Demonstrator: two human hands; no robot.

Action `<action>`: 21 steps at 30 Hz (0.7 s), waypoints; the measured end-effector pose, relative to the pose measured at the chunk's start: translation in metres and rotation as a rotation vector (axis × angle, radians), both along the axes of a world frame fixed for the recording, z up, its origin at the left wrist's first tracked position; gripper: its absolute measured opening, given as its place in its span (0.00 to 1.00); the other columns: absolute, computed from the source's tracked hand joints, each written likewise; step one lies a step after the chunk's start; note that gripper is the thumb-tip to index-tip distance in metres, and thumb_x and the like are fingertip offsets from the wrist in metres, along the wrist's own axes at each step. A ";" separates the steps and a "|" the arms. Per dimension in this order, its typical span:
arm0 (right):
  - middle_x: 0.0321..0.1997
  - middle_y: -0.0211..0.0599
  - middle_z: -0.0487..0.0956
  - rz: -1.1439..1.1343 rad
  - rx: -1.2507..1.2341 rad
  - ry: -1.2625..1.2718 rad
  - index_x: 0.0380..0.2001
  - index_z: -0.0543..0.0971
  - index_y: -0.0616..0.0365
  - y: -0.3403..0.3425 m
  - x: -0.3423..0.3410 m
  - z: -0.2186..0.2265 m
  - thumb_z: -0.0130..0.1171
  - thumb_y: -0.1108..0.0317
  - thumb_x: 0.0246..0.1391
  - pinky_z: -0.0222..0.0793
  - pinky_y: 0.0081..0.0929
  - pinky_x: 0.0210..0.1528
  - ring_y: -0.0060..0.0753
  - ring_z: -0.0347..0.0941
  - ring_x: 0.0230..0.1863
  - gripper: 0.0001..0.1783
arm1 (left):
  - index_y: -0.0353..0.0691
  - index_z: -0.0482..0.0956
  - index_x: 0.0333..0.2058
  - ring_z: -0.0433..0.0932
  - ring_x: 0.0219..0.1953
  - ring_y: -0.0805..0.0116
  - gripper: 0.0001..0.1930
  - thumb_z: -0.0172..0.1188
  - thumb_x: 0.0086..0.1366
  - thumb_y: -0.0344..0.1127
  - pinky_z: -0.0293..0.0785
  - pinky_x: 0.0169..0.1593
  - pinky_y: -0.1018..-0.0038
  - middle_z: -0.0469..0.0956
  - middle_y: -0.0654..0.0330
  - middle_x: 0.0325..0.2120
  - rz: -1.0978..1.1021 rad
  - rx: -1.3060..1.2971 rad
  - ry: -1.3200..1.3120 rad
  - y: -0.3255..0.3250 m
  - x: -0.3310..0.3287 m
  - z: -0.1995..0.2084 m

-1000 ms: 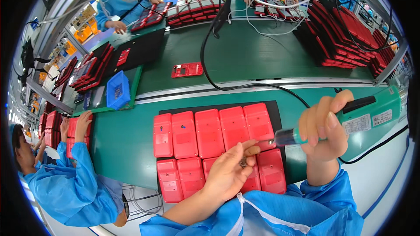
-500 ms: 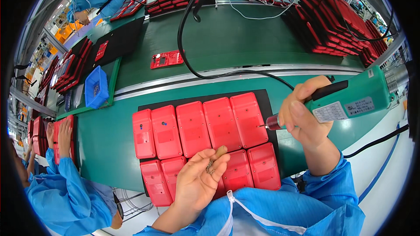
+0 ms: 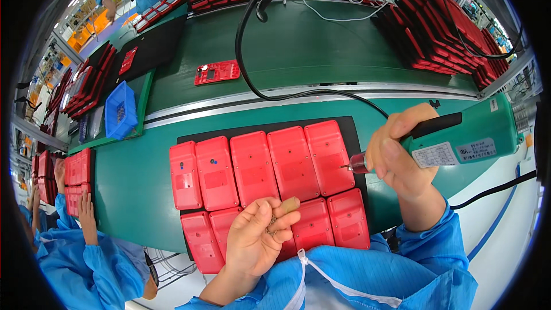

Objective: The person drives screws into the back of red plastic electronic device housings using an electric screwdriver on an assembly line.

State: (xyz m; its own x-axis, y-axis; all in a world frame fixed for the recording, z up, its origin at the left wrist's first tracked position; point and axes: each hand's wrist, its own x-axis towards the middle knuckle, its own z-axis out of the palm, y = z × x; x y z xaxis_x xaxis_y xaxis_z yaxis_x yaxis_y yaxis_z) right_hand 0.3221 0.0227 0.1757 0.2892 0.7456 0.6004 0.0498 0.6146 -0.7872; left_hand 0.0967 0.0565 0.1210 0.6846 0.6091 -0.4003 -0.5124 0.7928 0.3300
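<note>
My right hand point(image 3: 402, 152) is wrapped round a green electric screwdriver point(image 3: 468, 138), held nearly level. Its thin bit point(image 3: 345, 166) points left over the edge of the far right red casing point(image 3: 330, 158); whether it touches cannot be made out. Palm up, my left hand point(image 3: 255, 238) is curled round a few small screws point(image 3: 272, 226), partly hidden by the fingers. A tan finger cot point(image 3: 291, 204) covers one of its fingertips. Beneath both hands, several red plastic casings point(image 3: 252, 166) lie in two rows on a black mat point(image 3: 360, 181); my left hand hides part of the near row.
A blue bin point(image 3: 120, 112) with small parts stands at the left. Beyond the metal rail lies a red casing half point(image 3: 217, 73). Stacked red casings point(image 3: 436, 34) fill the far right. A black cable point(image 3: 241, 51) hangs across. At the left, a co-worker's hand point(image 3: 86, 218) touches red casings.
My left thumb and fingers have shifted over the screws. The screwdriver stays almost in place. At the left, the co-worker's hand has come nearer along the casings.
</note>
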 end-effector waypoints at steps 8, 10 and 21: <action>0.15 0.33 0.68 -0.061 -0.079 -0.087 0.30 0.63 0.61 0.004 -0.004 0.001 0.52 0.84 0.42 0.62 0.16 0.14 0.20 0.66 0.13 0.12 | 0.35 0.70 0.35 0.68 0.18 0.74 0.14 0.41 0.64 0.40 0.61 0.19 0.84 0.73 0.57 0.25 -0.019 0.114 -0.124 0.002 -0.005 -0.016; 0.15 0.34 0.68 -0.043 -0.081 -0.025 0.29 0.62 0.61 0.008 -0.007 0.001 0.52 0.84 0.41 0.62 0.16 0.14 0.20 0.66 0.13 0.12 | 0.34 0.70 0.36 0.63 0.16 0.75 0.13 0.41 0.65 0.39 0.59 0.20 0.84 0.72 0.58 0.23 -0.002 0.124 -0.010 0.003 0.000 -0.004; 0.13 0.33 0.67 -0.032 -0.018 -0.120 0.29 0.61 0.62 0.012 -0.008 -0.006 0.49 0.86 0.41 0.60 0.15 0.12 0.18 0.64 0.11 0.13 | 0.36 0.67 0.37 0.76 0.29 0.66 0.09 0.43 0.64 0.34 0.64 0.22 0.83 0.74 0.49 0.30 -0.018 0.049 0.027 0.003 0.003 0.001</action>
State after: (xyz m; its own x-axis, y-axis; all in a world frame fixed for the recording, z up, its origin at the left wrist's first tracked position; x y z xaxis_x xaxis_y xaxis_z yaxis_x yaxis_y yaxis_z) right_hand 0.3136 0.0350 0.1699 0.2403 0.7481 0.6186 0.1637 0.5969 -0.7854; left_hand 0.0995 0.0593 0.1224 0.6850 0.6160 -0.3891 -0.4886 0.7845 0.3819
